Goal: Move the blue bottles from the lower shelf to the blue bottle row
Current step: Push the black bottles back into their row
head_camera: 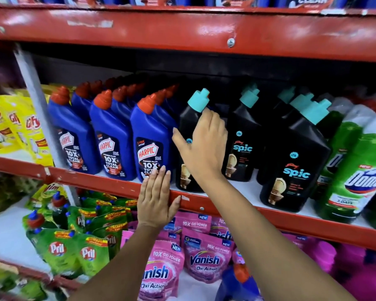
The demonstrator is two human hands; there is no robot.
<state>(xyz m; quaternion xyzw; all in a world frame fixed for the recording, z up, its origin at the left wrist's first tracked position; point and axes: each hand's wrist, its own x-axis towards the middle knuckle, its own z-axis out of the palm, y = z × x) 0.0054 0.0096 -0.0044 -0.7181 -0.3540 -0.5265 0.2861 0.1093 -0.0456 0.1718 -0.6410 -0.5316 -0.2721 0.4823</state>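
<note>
Red shelf (117, 183) w/ blue row (111, 131) at left of middle tier: Harpic bottles, red caps, packed front to back. Black bottle (189, 127) stands just right of the row's last bottle. R hand (201, 146) spread wide, palm on that black bottle's shoulder, thumb out toward the row; not closed on it. L hand (155, 200) flat, fingers together, resting on shelf lip, holds nothing. One stray blue bottle (237, 283) on lower tier among pink pouches (204, 257), partly behind R forearm. Likely full: heavy-ish, stiff plastic, smooth label slick. Best grip prob. at waist or neck under cap, kept upright
</note>
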